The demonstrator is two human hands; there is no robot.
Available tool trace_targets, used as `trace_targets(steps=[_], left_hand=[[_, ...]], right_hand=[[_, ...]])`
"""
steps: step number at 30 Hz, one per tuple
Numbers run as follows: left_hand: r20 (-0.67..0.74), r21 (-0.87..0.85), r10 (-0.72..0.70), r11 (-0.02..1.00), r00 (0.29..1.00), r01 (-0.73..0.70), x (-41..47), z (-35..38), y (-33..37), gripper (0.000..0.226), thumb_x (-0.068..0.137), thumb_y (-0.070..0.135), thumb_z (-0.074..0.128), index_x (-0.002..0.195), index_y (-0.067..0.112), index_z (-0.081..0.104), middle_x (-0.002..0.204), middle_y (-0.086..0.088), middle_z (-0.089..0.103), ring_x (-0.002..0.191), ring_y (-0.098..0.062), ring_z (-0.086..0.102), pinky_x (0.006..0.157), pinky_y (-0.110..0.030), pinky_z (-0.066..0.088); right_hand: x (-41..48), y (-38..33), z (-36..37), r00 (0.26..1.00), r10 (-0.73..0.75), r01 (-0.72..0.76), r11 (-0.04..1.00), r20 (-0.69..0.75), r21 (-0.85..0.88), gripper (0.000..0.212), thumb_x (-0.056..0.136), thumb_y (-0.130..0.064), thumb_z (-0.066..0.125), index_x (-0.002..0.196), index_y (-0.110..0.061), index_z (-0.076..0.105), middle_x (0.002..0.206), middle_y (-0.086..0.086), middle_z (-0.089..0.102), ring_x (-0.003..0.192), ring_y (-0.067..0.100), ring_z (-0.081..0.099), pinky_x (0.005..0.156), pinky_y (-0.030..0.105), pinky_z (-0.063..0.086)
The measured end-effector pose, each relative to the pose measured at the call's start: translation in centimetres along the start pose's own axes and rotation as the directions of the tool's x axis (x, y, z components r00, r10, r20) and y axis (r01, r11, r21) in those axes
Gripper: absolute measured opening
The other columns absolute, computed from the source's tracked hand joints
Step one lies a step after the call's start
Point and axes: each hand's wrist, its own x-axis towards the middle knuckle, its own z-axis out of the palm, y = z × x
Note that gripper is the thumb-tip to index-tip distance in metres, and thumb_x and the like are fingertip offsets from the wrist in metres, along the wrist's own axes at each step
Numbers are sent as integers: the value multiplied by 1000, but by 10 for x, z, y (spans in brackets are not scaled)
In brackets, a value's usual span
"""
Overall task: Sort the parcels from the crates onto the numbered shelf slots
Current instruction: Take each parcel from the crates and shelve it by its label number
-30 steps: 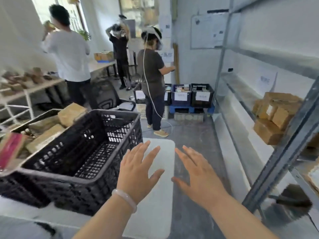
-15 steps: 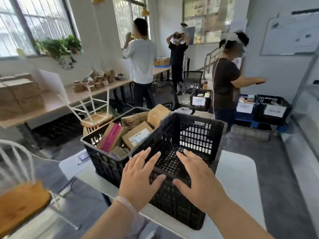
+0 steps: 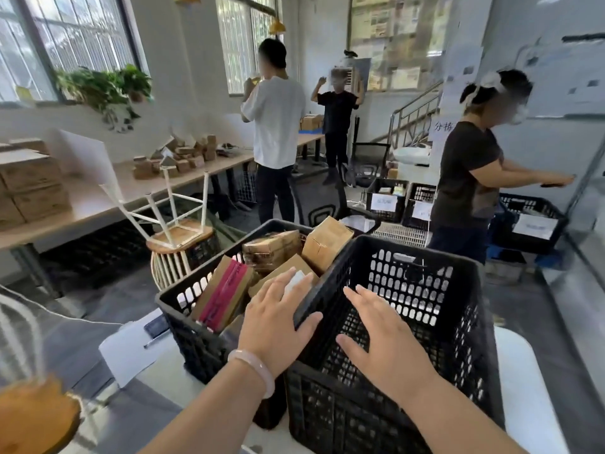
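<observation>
Two black plastic crates stand side by side on a white table (image 3: 523, 388). The left crate (image 3: 183, 309) holds several brown cardboard parcels, among them one with a red stripe (image 3: 222, 293) and a taped one (image 3: 271, 249). The right crate (image 3: 465, 309) looks empty inside. My left hand (image 3: 276, 322) hovers flat, fingers straight, over the parcels at the left crate's near side. My right hand (image 3: 383, 342) is spread flat over the right crate's opening. Neither hand holds anything.
Three people stand ahead: one in a white shirt (image 3: 278, 126), one in black (image 3: 337, 113), one in a dark top (image 3: 465, 178) at the right by labelled crates (image 3: 386, 199). A long table (image 3: 98, 198) with boxes runs on the left. An upturned stool (image 3: 178, 231) stands near it.
My view has swung left from the shelf to the crates. Both hands have moved forward, the left one now over the parcels in the left crate.
</observation>
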Motion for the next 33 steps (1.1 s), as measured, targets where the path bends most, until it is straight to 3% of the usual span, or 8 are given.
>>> trace_targets(steps=[4, 13, 17, 19, 24, 26, 31, 33], left_hand=[[51, -52, -61, 997, 997, 63, 50, 35, -18, 63, 89, 55, 58, 147, 43, 35, 156, 12, 30, 145, -13, 24, 116, -25, 10], [219, -121, -114, 982, 969, 143, 141, 90, -60, 64, 91, 52, 56, 149, 47, 28, 156, 18, 23, 145, -14, 23, 118, -35, 26], [210, -152, -20, 987, 978, 53, 173, 107, -69, 64, 90, 46, 61, 148, 39, 35, 153, 13, 32, 142, -15, 28, 116, -34, 29], [212, -174, -40, 982, 977, 78, 192, 118, -78, 65, 91, 44, 61, 149, 37, 34, 154, 12, 32, 143, -15, 26, 118, -36, 27], [373, -219, -65, 963, 926, 156, 222, 153, -102, 82, 89, 44, 62, 154, 38, 11, 157, 5, 25, 145, -21, 24, 116, -45, 31], [374, -245, -46, 958, 926, 147, 222, 164, -109, 87, 88, 43, 65, 154, 36, 9, 156, 4, 25, 144, -22, 25, 116, -44, 31], [250, -332, -3, 939, 968, 89, 224, 162, -127, 73, 85, 47, 69, 149, 34, 34, 153, -1, 31, 143, -23, 26, 117, -41, 30], [221, -425, -28, 897, 975, 122, 229, 149, -133, 75, 80, 56, 70, 145, 43, 35, 152, -1, 30, 143, -22, 24, 117, -41, 30]], right_hand=[[55, 39, 13, 996, 81, -79, 995, -32, 62, 71, 91, -58, 48, 151, -40, 15, 157, -16, 19, 141, -6, 6, 111, 17, 5], [160, 94, 66, 947, 294, -319, 914, 132, 253, 72, 90, -53, 55, 151, -34, 22, 155, -13, 25, 142, 5, 21, 113, 26, 22], [189, 104, 86, 897, 400, -441, 849, 190, 292, 71, 91, -52, 54, 151, -29, 23, 155, -7, 28, 142, 10, 25, 113, 30, 24], [199, 109, 98, 869, 447, -493, 822, 214, 286, 70, 93, -50, 52, 152, -26, 23, 156, -4, 27, 143, 12, 24, 114, 31, 24], [222, 115, 117, 756, 598, -654, 693, 265, 303, 61, 99, -39, 47, 153, -21, 23, 159, 0, 21, 146, 17, 16, 115, 31, 15], [228, 109, 122, 749, 602, -662, 683, 276, 309, 59, 100, -33, 47, 153, -24, 23, 161, 0, 16, 147, 18, 12, 116, 31, 12], [235, 74, 121, 754, 633, -650, 680, 176, 337, 60, 100, -24, 48, 153, -29, 21, 161, -2, 11, 148, 17, 2, 118, 35, 5], [237, 54, 116, 791, 603, -585, 693, 108, 421, 58, 100, -23, 46, 152, -33, 21, 158, -12, 14, 146, 6, -2, 118, 30, 2]])
